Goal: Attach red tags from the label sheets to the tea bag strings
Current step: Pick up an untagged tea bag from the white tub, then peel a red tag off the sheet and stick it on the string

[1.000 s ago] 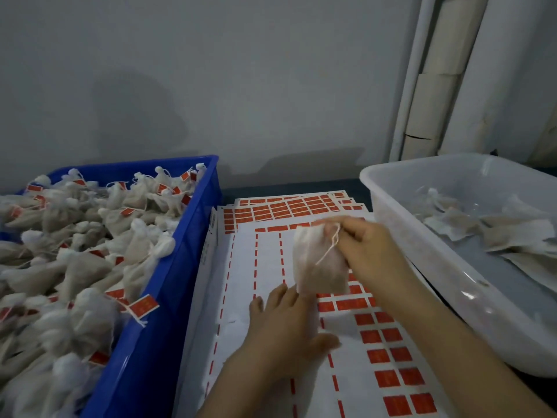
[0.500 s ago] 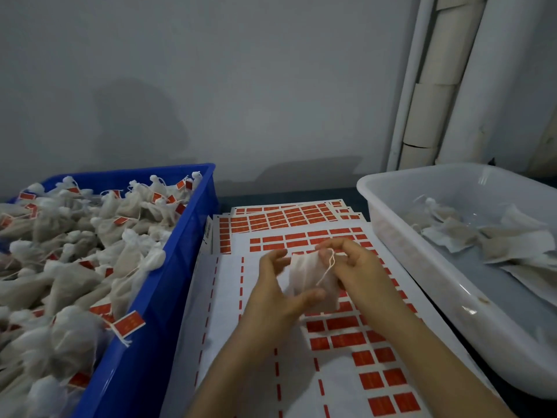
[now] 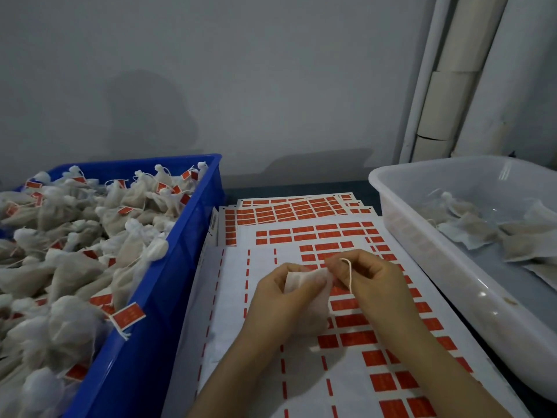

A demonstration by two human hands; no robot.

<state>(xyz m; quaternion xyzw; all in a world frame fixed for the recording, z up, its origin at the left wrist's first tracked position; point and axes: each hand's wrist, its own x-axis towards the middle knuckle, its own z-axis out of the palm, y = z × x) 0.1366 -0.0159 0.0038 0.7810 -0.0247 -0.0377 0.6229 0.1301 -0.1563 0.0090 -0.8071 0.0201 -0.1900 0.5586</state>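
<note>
A white tea bag (image 3: pixel 310 288) is held above the label sheets (image 3: pixel 331 351), between both hands. My left hand (image 3: pixel 275 300) grips the bag's left side. My right hand (image 3: pixel 373 282) pinches the bag's top, and its string (image 3: pixel 349 274) loops over the fingers. The top sheet carries rows of red tags (image 3: pixel 349 321), with bare white backing on its left part. No tag is seen on this bag's string.
A blue crate (image 3: pixel 168 285) on the left is heaped with tea bags bearing red tags. A translucent white bin (image 3: pixel 452 267) on the right holds several untagged bags. More label sheets (image 3: pixel 289 209) fan out behind. A wall and pipes stand at the back.
My left hand rose from the sheet and took hold of the tea bag. Both hands with the bag came lower and nearer to me.
</note>
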